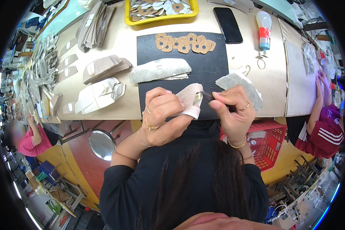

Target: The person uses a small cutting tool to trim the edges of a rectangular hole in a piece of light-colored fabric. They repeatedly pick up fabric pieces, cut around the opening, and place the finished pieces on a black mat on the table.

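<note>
My left hand [161, 111] is closed on a pale fabric piece [190, 96], folded or curved, above the front of the black mat [214, 80]. Pinched in my right hand [235, 109] is a small dark tool [207, 96], its tip at the edge of the fabric piece; its exact kind is hard to make out. Just beyond my hands lies a stack of grey-white fabric pieces [161, 69]. More grey pieces [239, 87] rest beside my right hand. Brown ring-like cutouts [183, 44] lie in a row at the mat's far side.
A yellow tray [163, 19] of cutouts stands at the back, with a black phone [228, 25] and a glue bottle [264, 32] to its right. Piles of beige pieces [105, 69] and white pieces [99, 94] lie left. A red crate [270, 147] is below right. Co-workers sit at both sides.
</note>
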A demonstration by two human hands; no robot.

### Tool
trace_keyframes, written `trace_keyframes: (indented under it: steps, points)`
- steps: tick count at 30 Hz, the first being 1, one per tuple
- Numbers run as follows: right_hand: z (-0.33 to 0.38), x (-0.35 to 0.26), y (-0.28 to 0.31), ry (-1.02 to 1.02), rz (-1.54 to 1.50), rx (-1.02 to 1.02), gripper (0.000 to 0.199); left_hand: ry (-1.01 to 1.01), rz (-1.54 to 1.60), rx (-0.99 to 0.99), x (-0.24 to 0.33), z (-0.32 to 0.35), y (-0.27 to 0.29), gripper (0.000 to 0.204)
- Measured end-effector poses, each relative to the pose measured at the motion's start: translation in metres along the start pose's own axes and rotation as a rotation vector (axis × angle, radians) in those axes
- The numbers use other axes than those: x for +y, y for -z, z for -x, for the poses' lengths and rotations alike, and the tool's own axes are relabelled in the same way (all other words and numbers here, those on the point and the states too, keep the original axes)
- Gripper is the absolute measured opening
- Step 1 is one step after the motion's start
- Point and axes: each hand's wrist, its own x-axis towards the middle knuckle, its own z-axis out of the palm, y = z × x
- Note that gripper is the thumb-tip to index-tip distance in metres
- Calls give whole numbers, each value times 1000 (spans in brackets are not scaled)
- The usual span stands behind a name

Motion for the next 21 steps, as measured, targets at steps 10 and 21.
trace_keyframes:
  steps: [10, 21]
  points:
    - [-10, -2, 9, 64, 79, -48, 23, 26, -66, -6, 3, -2, 2, 34]
    - [-15, -5, 14, 55, 93, -77, 22, 43, -66, -31, 4, -2, 6, 33]
